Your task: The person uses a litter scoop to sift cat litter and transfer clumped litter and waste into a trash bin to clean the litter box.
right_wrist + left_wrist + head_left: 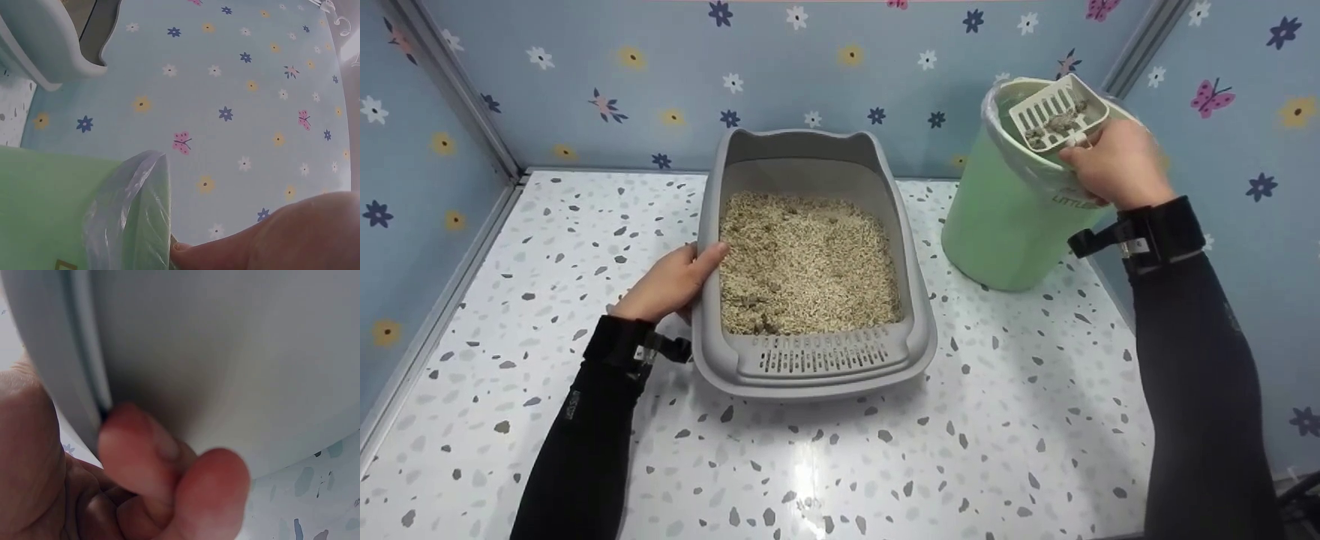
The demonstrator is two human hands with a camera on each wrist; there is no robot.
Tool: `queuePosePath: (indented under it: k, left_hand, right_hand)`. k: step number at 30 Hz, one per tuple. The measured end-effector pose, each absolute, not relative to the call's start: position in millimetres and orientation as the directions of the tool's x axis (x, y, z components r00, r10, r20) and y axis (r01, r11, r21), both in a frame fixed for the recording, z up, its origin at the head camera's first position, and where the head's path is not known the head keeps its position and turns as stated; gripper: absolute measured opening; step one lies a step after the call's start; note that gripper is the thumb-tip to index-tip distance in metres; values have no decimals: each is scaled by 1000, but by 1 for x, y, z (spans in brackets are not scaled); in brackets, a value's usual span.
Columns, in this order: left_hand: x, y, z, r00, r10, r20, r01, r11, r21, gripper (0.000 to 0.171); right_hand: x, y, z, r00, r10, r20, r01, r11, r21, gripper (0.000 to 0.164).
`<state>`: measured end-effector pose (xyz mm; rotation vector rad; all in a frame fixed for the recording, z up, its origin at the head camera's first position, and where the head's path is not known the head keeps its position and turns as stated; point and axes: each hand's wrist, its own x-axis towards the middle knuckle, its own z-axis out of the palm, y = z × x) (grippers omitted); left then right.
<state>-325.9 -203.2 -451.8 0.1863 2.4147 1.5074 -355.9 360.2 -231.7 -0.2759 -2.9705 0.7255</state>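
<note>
My left hand [673, 281] grips the left rim of a grey litter box [706, 315], thumb over the edge. From below, in the left wrist view, its curled fingers [214, 489] lie under the rim. Beige granular litter [817, 270] with darker clumps fills the box floor. Over at the right, my right hand [1121, 165] holds a white slotted litter scoop [1039, 109] by its handle. Brownish clumps [1065, 120] lie in the scoop, which is tilted over the mouth of a green bin [1005, 225]. In the right wrist view the bin's side hides most of the scoop.
A clear plastic liner [997, 124] folds over the bin's rim. The speckled white table [585, 420] carries both box and bin. Blue flowered panels [645, 67] stand behind and at both sides, with the bin close to the right corner.
</note>
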Motion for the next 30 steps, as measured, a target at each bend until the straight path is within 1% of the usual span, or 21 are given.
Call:
queuePosePath:
  k: [3, 7, 10, 12, 16, 17, 20, 24, 27, 30]
  left_hand:
    - [-327, -203, -451, -949, 265, -170, -38, 440, 897, 95]
    - [-327, -203, -452, -950, 264, -166, -37, 431, 901, 93]
    - [-327, -203, -453, -950, 263, -169, -41, 431, 901, 101]
    - [-327, -203, -453, -950, 261, -169, -41, 435, 900, 104]
    - [-327, -203, -453, -951, 258, -169, -38, 447, 894, 109]
    - [-327, -204, -453, -952, 257, -169, -38, 450, 892, 109]
    - [-327, -204, -453, -952, 255, -170, -38, 453, 890, 108]
    - [-327, -204, -454, -952, 256, -166, -35, 451, 892, 108]
    - [-326, -203, -454, -952, 258, -166, -34, 449, 893, 109]
    - [-326, -203, -453, -950, 260, -171, -38, 446, 894, 109]
  right_hand:
    - [-354, 361, -229, -981, 191, 39, 156, 888, -432, 27]
    - [-354, 363, -230, -977, 172, 125, 118, 928, -354, 18]
    - [-354, 363, -233, -969, 157, 193, 92, 947, -307, 12]
    - [-352, 363, -234, -963, 153, 224, 85, 955, -284, 15]
    - [-350, 359, -236, -952, 153, 266, 94, 970, -223, 35]
    - [-350, 358, -237, -948, 153, 281, 96, 974, -205, 37]
    - [-350, 353, -238, -936, 141, 323, 101, 985, -137, 37]
    - [-349, 348, -240, -930, 129, 345, 114, 991, -64, 31]
    - [-348, 348, -240, -932, 138, 337, 126, 990, -55, 33]
    - [-348, 349, -241, -929, 142, 343, 120, 989, -85, 34]
